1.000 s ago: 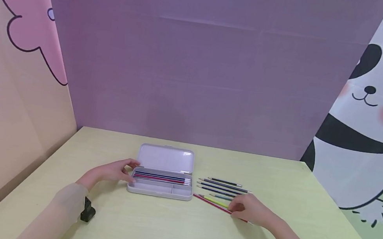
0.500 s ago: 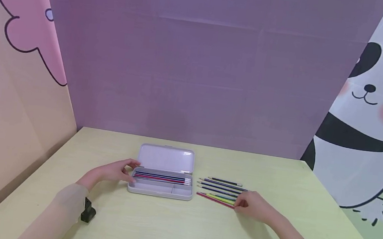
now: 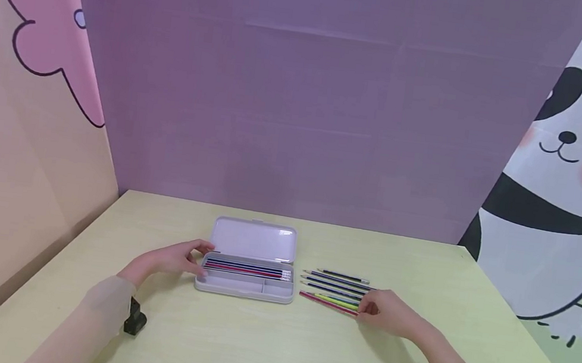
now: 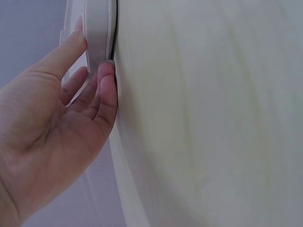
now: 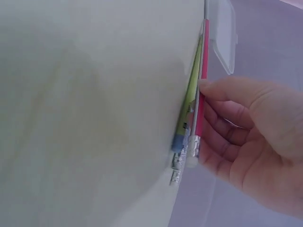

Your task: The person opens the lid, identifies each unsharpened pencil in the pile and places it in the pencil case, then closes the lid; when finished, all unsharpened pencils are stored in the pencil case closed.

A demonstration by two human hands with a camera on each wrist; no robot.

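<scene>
An open white pencil case (image 3: 230, 285) lies on the table, its lid (image 3: 253, 240) folded back. Several dark and red pencils (image 3: 246, 268) lie in its rear compartment; the two front compartments hold nothing visible. My left hand (image 3: 177, 257) grips the case's left end between thumb and fingers. At the right, my right hand (image 3: 389, 312) pinches a red pencil (image 5: 203, 71) near its eraser end. Beside that pencil is a yellow-green pencil (image 5: 189, 94) with a blue end. Behind them several dark pencils (image 3: 336, 282) lie in a loose row, some ends hidden by the hand.
The pale wooden table (image 3: 251, 344) runs back to a purple backdrop (image 3: 298, 116). Printed panels with a pink animal (image 3: 47, 46) and a panda (image 3: 540, 264) stand at the sides. Each wrist wears a black camera (image 3: 135, 317).
My right hand has shifted slightly right and back, bringing the red pencil up alongside the yellow-green one, and is nearly still over the last half second. My left hand stays on the case.
</scene>
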